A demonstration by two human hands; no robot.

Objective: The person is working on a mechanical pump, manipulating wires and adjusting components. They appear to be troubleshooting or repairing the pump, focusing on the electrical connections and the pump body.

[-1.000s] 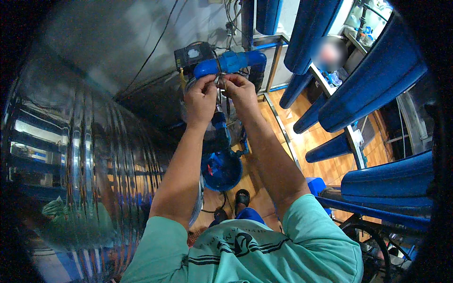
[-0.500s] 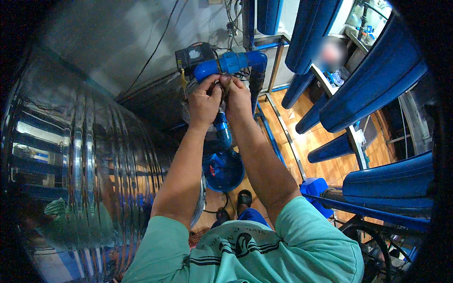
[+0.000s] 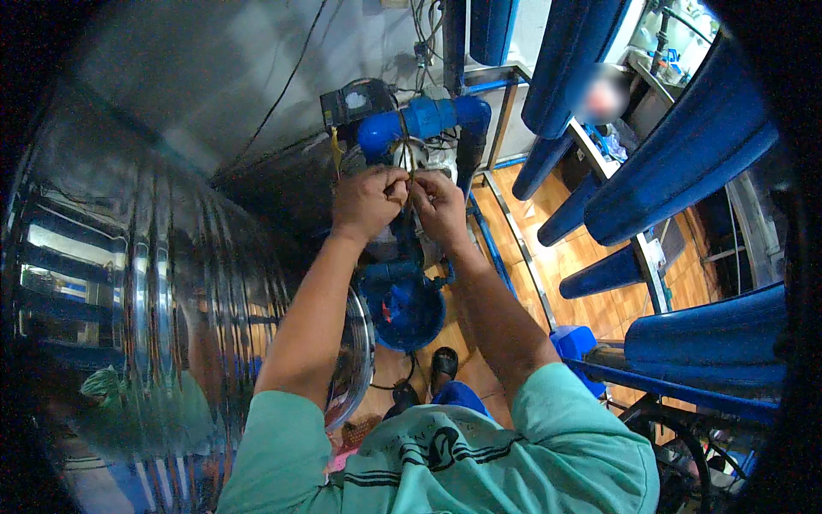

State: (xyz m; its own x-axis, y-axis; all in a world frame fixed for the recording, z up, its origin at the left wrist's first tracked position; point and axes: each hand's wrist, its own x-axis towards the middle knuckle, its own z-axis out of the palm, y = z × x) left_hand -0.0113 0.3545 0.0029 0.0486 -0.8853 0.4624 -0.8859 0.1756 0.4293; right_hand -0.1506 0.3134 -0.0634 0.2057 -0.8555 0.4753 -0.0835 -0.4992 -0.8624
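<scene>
Both of my hands are drawn close together just below a blue pipe (image 3: 382,134) with a lighter blue coupling (image 3: 431,116). A thin brownish strip (image 3: 408,154) is looped around the pipe and hangs down to my fingers; whether it is cord, rubber or wire is too small to tell. My left hand (image 3: 368,202) is closed, thumb and fingers pinching the strip. Right beside it, my right hand (image 3: 441,210) also pinches the strip, its fingers bent. Behind the strip are pale fittings (image 3: 437,154), partly covered by my hands.
A shiny ribbed metal tank (image 3: 154,274) stands at the left. A black box (image 3: 355,103) sits beside the pipe. Below my arms is a blue tub (image 3: 411,330). Long blue cylinders (image 3: 685,146) on a metal frame (image 3: 521,227) fill the right, with a blurred person (image 3: 602,96) beyond.
My hands have moved down from the pipe toward me, and the strip now shows stretched between the pipe and my fingers. The view has shifted slightly.
</scene>
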